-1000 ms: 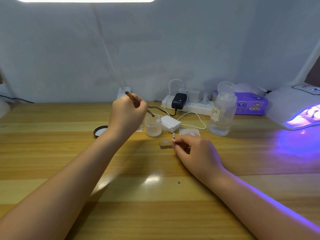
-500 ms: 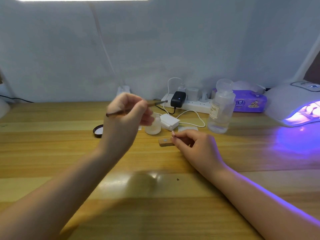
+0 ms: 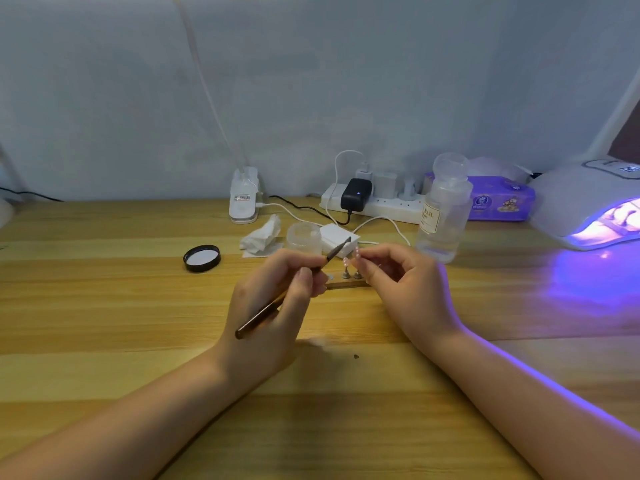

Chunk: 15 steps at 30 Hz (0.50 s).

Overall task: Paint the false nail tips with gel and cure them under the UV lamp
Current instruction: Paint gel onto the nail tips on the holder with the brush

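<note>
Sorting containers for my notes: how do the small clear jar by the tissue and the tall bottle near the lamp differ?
The jar is short, wide and unlabelled; the bottle is tall, slim and carries a label. The jar's top looks open, with a black lid lying apart on the table; the bottle wears a clear domed cap. Both are see-through and stand upright.

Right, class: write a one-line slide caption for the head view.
Left hand holds a brush beside nail tips steadied by the right hand; UV lamp glows.

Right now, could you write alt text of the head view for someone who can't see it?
A left hand holds a brush toward pink nail tips that a right hand steadies on a wooden table. A lit UV lamp glows purple at far right.
</note>
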Tool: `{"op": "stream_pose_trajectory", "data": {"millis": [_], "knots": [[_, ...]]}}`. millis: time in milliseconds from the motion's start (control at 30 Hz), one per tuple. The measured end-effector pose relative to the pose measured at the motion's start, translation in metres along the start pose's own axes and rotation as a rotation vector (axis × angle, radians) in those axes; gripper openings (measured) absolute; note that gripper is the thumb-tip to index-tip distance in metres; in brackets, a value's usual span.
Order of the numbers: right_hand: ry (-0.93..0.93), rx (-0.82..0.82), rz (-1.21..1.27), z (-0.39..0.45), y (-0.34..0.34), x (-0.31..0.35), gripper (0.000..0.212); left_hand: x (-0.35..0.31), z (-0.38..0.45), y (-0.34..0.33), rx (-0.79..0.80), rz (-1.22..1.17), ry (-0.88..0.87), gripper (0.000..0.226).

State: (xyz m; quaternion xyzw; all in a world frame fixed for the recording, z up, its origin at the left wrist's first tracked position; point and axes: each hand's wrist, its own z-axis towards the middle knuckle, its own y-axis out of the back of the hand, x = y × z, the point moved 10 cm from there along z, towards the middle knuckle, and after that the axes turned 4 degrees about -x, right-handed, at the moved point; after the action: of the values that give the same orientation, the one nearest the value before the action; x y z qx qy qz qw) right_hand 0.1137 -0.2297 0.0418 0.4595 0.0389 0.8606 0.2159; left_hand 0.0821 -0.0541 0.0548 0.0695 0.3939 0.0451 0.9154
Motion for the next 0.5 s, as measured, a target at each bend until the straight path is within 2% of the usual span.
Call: {"op": "stream_pose_trajectory", "data": {"millis": [200,500], "knots": [[0.010,-0.027,0.018,0.0014,0.0027,0.0012,0.016,-0.0082,-0.0002,0.0007,-0.011,0.071,-0.078,0.012],[0.035,-0.019,-0.009,-0.0001,0.0025,0.0057,0.015,-0.0045,-0.0014,-0.0008,0.000,0.089,-0.076,0.013]]}}
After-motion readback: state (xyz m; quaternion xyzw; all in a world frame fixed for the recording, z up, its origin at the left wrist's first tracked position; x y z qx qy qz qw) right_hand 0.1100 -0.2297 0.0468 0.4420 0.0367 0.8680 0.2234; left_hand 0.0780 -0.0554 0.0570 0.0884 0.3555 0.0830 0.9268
